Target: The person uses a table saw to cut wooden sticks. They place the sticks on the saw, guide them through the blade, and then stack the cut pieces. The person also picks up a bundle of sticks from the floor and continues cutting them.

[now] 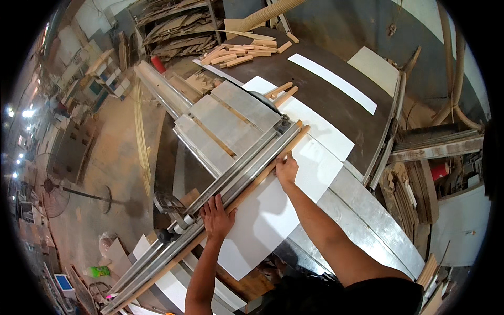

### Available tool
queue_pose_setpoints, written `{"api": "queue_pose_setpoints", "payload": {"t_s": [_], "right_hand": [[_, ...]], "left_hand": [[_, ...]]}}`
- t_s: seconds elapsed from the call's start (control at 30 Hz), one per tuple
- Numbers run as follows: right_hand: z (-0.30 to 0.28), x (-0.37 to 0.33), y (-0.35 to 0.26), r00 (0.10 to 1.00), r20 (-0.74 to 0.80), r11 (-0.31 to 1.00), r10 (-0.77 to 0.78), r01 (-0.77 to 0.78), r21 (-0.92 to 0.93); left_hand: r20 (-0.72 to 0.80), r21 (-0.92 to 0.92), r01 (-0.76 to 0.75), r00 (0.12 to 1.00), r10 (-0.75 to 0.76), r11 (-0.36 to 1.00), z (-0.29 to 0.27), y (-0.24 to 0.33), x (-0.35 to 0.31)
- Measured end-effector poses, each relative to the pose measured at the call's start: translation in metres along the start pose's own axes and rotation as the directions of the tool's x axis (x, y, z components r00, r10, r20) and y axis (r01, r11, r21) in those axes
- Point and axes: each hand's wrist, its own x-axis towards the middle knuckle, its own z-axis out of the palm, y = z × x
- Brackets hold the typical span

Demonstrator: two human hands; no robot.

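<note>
A long wooden strip (255,184) lies along a metal fence rail (268,154) that runs slantwise across a sliding table saw. My left hand (216,219) rests over the rail and the strip, its fingers stretched forward and its thumb out to the side. Farther up, near the strip's far end, my right hand (286,169) is closed on the strip, the fingertips partly hidden. Beneath the strip and both hands lies a large white sheet (268,215). A metal sliding table (210,123) with two slots sits beyond the rail.
Several short wood pieces (239,55) are heaped on the dark tabletop (325,92), near a narrow white strip (336,83). Two wooden sticks (286,96) lie by the saw's dark guard. A standing fan (52,191) and a green bottle (97,271) are at the left.
</note>
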Motion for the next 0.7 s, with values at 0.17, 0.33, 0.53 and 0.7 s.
{"api": "queue_pose_setpoints", "payload": {"t_s": [0.17, 0.33, 0.53, 0.7], "right_hand": [[0.007, 0.002, 0.000, 0.999, 0.040, 0.999, 0.008, -0.010, 0.031], [0.004, -0.004, -0.021, 0.995, 0.046, 0.988, 0.085, -0.090, 0.124], [0.000, -0.003, -0.025, 0.988, 0.087, 0.978, 0.126, -0.139, 0.158], [0.001, 0.000, -0.029, 0.981, 0.118, 0.974, 0.157, -0.174, 0.148]], "left_hand": [[0.044, 0.006, 0.008, 0.999, -0.008, 1.000, -0.004, -0.004, 0.000], [0.018, 0.024, 0.046, 0.999, -0.047, 0.999, 0.000, -0.007, 0.003], [-0.008, 0.029, 0.062, 0.998, -0.062, 0.998, 0.004, -0.005, 0.003], [0.018, 0.032, 0.101, 0.995, -0.102, 0.994, 0.004, -0.003, 0.007]]}}
